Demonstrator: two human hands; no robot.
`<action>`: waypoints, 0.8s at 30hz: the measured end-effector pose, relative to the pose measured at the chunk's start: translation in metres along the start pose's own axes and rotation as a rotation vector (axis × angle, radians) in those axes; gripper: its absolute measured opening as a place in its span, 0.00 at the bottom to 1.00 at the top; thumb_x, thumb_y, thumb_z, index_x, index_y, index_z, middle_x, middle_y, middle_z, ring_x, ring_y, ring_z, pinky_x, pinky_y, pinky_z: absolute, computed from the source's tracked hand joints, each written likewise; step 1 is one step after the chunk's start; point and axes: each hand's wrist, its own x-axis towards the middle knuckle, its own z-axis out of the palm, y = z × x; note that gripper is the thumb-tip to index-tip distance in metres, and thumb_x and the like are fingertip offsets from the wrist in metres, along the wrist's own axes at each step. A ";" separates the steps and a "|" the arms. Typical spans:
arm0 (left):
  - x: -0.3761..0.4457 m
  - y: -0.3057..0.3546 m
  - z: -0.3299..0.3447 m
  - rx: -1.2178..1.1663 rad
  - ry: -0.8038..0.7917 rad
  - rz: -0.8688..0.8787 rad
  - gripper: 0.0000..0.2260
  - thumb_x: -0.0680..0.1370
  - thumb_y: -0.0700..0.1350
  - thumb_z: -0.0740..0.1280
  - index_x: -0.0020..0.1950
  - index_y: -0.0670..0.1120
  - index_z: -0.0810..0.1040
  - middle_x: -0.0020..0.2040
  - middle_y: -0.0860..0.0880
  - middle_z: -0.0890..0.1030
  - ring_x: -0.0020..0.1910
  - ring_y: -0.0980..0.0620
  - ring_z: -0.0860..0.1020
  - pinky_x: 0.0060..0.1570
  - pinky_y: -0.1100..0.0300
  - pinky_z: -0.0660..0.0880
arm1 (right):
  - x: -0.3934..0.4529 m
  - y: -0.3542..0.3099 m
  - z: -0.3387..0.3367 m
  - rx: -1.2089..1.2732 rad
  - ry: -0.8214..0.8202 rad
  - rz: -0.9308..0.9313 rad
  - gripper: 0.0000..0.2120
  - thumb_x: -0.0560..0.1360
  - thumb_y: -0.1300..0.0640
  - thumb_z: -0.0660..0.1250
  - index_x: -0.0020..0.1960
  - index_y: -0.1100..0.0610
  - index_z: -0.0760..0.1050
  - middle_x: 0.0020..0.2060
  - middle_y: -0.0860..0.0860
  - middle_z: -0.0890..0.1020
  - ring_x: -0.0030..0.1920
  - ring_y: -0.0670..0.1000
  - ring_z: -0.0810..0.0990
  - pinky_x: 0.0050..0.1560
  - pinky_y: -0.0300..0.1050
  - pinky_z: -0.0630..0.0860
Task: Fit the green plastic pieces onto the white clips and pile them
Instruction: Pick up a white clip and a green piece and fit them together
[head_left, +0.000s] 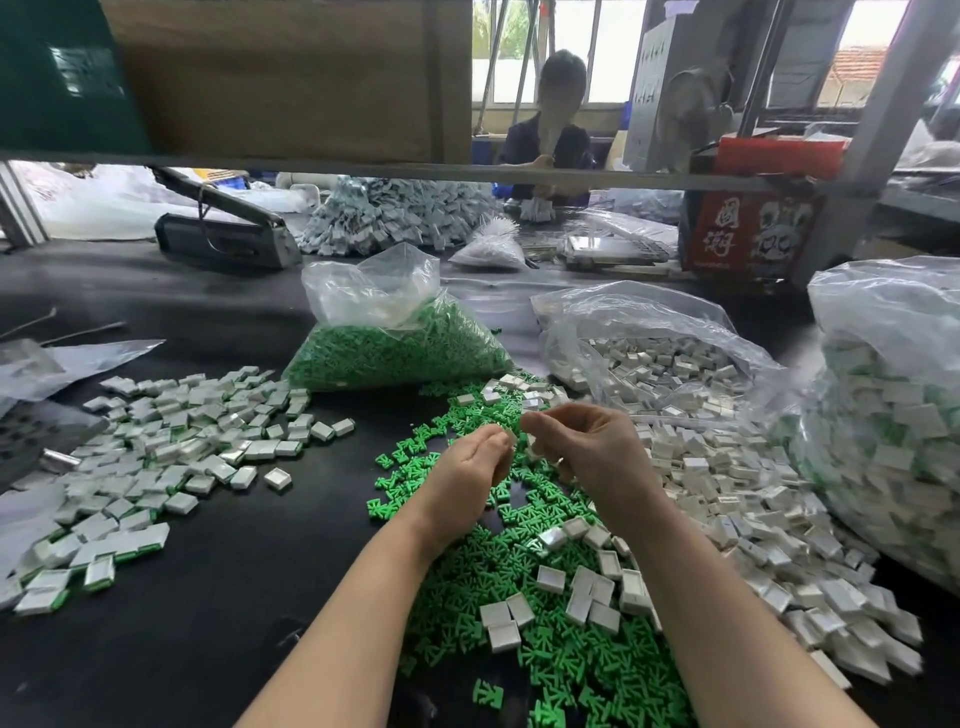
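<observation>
My left hand (475, 465) and my right hand (582, 447) meet fingertip to fingertip above the black table, fingers curled. Between them a small white clip (530, 447) shows, pinched by my right hand; what my left fingers pinch is hidden. Loose green plastic pieces (524, 587) lie spread under my forearms. Loose white clips (737, 525) are heaped to the right. A pile of fitted clips with green edges (171, 467) lies at the left.
A clear bag of green pieces (400, 343) stands behind the hands, a bag of white clips (654, 353) to its right, a large bag of fitted clips (893, 415) at far right. A person sits across the table under a shelf rail (363, 166).
</observation>
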 end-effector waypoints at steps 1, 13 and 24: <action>0.001 -0.001 -0.001 -0.011 -0.007 -0.001 0.11 0.78 0.52 0.57 0.41 0.48 0.71 0.35 0.56 0.72 0.39 0.55 0.71 0.48 0.57 0.68 | 0.000 0.000 0.001 -0.029 -0.010 -0.019 0.10 0.73 0.54 0.72 0.44 0.62 0.81 0.30 0.52 0.80 0.25 0.42 0.72 0.25 0.36 0.69; 0.001 -0.004 -0.003 0.063 -0.022 -0.004 0.12 0.76 0.54 0.58 0.46 0.49 0.76 0.35 0.63 0.77 0.40 0.62 0.75 0.57 0.50 0.73 | 0.000 0.001 0.000 -0.257 -0.065 -0.090 0.12 0.79 0.56 0.66 0.43 0.65 0.78 0.32 0.54 0.78 0.26 0.41 0.71 0.29 0.33 0.68; -0.005 0.003 -0.002 0.167 -0.050 0.034 0.13 0.77 0.54 0.57 0.41 0.46 0.71 0.36 0.51 0.69 0.38 0.51 0.66 0.44 0.49 0.64 | 0.005 0.004 -0.006 -0.490 -0.167 -0.111 0.12 0.80 0.55 0.65 0.41 0.61 0.77 0.29 0.49 0.75 0.28 0.44 0.69 0.30 0.39 0.67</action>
